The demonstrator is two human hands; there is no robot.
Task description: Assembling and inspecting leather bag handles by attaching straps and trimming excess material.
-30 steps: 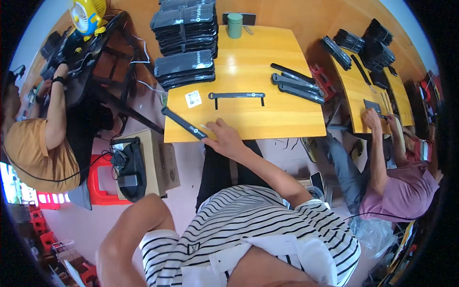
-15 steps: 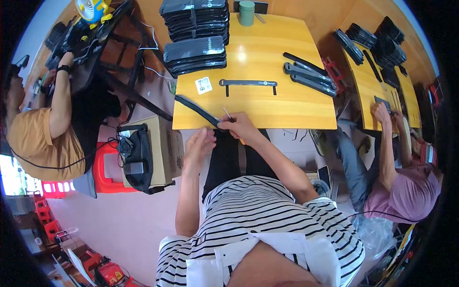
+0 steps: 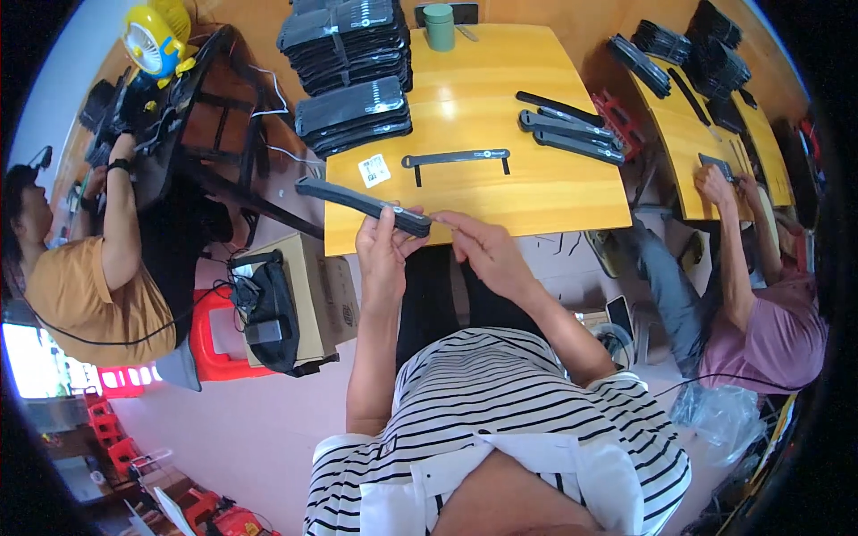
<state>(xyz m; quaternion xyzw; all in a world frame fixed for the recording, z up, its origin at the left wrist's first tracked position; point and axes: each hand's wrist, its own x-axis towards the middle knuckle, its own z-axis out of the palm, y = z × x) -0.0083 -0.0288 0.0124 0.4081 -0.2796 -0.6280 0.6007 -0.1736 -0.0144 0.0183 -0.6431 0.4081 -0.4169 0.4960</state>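
Head view, left hand [image 3: 382, 253] now gripping black strip [image 3: 362, 205], right hand [image 3: 483, 248] beside.

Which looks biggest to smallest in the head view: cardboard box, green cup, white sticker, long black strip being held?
1. cardboard box
2. long black strip, held by the left hand
3. green cup
4. white sticker

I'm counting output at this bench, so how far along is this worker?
Looking done: stacks of black parts at the table's far left. In hand: the left hand grips a long black bar at the near table edge; the right hand is beside its end. Left: one flat bar mid-table and several bars to the right.
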